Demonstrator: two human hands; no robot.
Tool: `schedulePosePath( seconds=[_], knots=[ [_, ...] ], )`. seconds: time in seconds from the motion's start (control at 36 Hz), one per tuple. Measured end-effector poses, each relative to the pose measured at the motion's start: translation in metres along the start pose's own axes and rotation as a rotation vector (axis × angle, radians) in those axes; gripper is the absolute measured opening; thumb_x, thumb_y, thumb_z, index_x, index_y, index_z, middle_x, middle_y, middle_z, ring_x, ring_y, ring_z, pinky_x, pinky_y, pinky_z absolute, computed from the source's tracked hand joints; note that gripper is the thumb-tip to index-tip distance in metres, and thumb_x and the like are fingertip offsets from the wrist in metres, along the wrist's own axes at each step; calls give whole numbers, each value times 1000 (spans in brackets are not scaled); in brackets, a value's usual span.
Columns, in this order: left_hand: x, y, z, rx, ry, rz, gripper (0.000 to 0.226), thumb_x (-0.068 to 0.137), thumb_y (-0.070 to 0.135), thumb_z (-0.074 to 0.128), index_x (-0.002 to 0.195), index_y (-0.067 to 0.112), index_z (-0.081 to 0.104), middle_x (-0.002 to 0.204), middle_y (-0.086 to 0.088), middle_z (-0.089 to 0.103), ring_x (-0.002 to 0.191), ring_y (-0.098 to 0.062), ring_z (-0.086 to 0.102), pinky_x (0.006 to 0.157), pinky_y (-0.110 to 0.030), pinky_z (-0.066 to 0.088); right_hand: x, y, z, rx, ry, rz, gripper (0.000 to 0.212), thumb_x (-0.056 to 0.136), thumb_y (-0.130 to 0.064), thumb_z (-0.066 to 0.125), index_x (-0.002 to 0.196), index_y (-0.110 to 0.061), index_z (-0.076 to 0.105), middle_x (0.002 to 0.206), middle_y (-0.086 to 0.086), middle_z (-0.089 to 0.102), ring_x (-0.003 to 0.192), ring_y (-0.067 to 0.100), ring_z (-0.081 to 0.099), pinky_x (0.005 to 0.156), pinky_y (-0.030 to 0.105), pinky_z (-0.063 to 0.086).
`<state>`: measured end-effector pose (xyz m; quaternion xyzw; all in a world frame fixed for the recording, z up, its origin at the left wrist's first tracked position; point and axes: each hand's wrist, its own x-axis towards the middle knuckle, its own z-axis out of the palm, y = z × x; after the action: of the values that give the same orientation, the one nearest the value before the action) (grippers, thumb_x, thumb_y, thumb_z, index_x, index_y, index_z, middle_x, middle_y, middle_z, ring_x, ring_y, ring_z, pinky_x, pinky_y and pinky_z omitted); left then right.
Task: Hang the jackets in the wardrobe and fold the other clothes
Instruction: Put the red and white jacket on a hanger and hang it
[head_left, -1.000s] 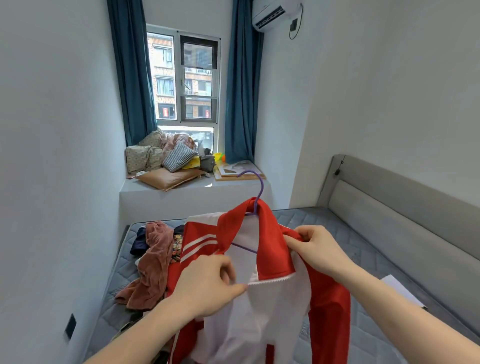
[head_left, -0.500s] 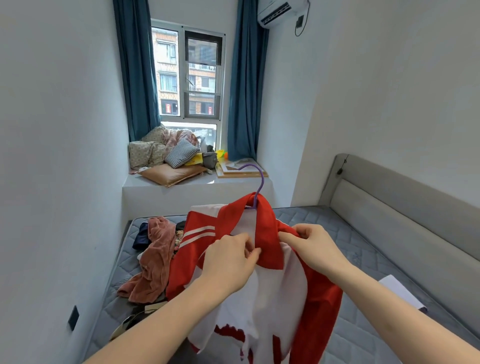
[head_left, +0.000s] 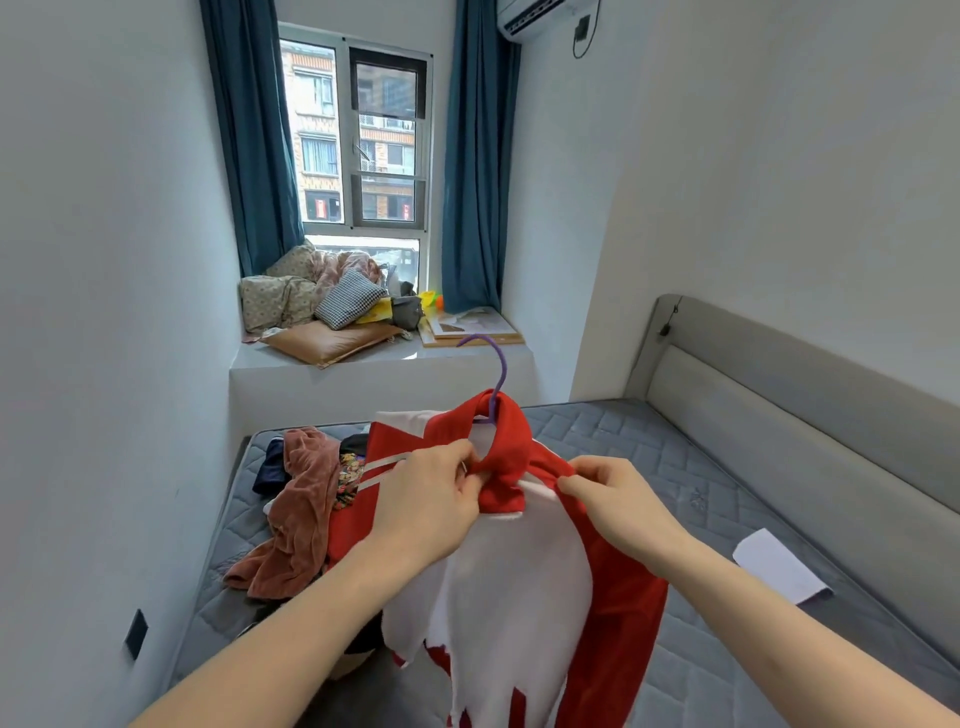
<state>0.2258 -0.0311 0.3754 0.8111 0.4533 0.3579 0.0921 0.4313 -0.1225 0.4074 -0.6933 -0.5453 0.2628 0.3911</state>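
Red-and-white jacket (head_left: 524, 571) on purple hanger (head_left: 496, 382), no legible writing.

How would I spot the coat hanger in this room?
Start at the bed and find the red and white jacket held up over it in both hands. The hanger is the thin purple hook poking out of its collar, the only purple thing there.

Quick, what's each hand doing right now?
Left hand: pinching the red jacket by its collar.
Right hand: gripping the jacket's front edge, just below the collar.
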Motion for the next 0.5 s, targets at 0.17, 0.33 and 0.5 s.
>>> schedulePosePath(
  seconds=[0.17,0.33,0.5],
  knots=[
    [-3,-9,-1,61,-18,-107,21,92,45,64,76,32,61,67,12,63,68,-9,60,60,-31,50,-10,19,-10,-66,34,9,21,91,-29,61,80,-15,72,75,8,71,66,8,56,69,33,45],
    [10,-6,-9,-129,-51,-4,13,87,38,70,78,32,63,76,18,63,74,-1,57,62,-29,45,-33,41,-47,-98,65,36,18,92,-24,62,79,-18,73,80,9,72,67,7,55,71,34,47],
    [39,21,5,61,-319,191,32,97,48,60,128,41,59,131,18,57,124,-12,50,106,-40,36,-66,54,-83,-118,112,26,15,88,-29,66,75,-25,73,66,-3,65,61,2,49,63,30,40]
  ],
)
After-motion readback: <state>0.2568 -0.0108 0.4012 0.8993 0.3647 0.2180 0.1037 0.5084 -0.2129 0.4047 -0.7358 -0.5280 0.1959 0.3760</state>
